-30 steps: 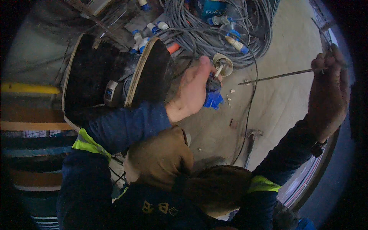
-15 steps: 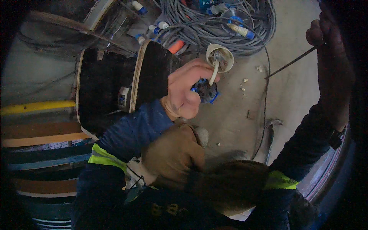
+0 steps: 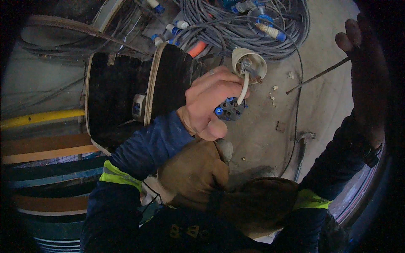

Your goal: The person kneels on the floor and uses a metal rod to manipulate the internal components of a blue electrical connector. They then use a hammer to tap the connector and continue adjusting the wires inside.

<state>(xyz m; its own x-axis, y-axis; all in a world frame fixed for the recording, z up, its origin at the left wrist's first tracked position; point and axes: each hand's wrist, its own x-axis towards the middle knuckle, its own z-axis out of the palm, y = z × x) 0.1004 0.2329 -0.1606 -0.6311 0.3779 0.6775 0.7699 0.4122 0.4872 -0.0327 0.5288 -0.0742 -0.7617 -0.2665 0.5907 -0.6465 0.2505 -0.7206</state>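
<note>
My left hand (image 3: 211,99) is closed around a round blue-and-black electrical connector (image 3: 231,110), its face of dark holes showing past my fingers. Just beyond my knuckles is a cream cup-shaped plug housing (image 3: 249,63) with metal parts inside, and a pale strip (image 3: 243,89) runs from it down to the connector. High on the right, my right hand (image 3: 360,52) grips what looks like a screwdriver (image 3: 318,76). Its long thin shaft points left and down toward the connector, the tip apart from it. The handle is hidden in my dark, shadowed fingers.
A big coil of grey cable (image 3: 236,36) with blue-and-white plugs (image 3: 270,31) lies at the back. Black wooden reels (image 3: 114,92) stand to the left, near a yellow bar (image 3: 42,118). White crumbs (image 3: 274,88) and a loose cable (image 3: 300,84) are on the concrete floor.
My left hand has shifted slightly down and right, and the connector in it has tilted. The screwdriver's tip has come a little lower and left.
</note>
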